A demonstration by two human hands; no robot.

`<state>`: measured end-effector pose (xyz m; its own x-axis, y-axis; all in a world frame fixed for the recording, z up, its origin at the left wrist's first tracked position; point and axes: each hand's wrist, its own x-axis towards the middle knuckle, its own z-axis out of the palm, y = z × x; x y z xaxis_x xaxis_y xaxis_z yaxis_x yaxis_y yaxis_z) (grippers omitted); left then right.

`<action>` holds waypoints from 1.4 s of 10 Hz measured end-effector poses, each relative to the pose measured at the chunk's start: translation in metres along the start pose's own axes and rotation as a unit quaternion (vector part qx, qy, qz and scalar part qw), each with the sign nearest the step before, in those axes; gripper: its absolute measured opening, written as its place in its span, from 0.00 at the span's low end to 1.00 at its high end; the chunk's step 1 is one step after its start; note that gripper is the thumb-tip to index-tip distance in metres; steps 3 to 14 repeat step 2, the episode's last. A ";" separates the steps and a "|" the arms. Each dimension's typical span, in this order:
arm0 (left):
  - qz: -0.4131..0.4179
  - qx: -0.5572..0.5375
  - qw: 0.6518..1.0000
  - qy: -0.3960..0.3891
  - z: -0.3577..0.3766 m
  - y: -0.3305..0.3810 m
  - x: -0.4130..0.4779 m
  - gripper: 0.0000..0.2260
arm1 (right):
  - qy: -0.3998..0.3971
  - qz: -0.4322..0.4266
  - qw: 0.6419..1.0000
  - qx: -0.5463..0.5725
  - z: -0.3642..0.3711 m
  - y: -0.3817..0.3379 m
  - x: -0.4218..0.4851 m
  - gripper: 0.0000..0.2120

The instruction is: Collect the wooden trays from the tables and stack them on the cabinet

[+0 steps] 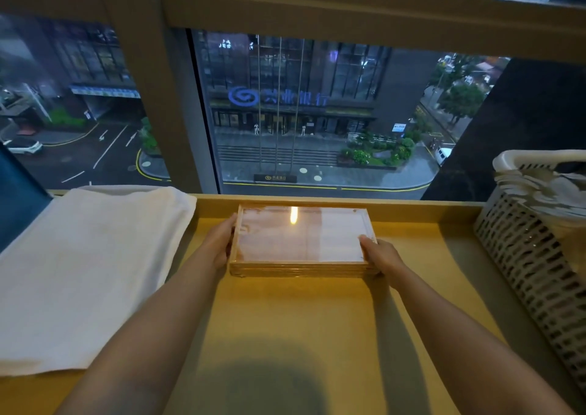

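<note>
Your left hand (222, 243) clasps the left short edge of the stack of wooden trays (301, 243); your right hand (380, 256) grips the near right corner, thumb lying on the top tray's surface. Both hands are closed on the stack. The stack sits low over the yellow cabinet top (301, 319), towards its far edge, just before the window (317, 113) (whether it rests fully on the surface or is held just above it, I cannot tell). Glossy top tray, with a lamp glare near its far edge. Folded white towel (85, 275) lies left of the stack, apart from it. White perforated basket (539, 240) stands well right.
</note>
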<state>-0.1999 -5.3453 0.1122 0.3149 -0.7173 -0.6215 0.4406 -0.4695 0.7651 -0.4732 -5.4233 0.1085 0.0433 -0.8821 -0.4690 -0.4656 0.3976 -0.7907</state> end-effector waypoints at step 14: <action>0.063 0.014 0.996 0.058 -0.003 0.019 -0.016 0.25 | 0.021 -0.033 0.999 0.020 -0.003 -0.022 -0.006 0.34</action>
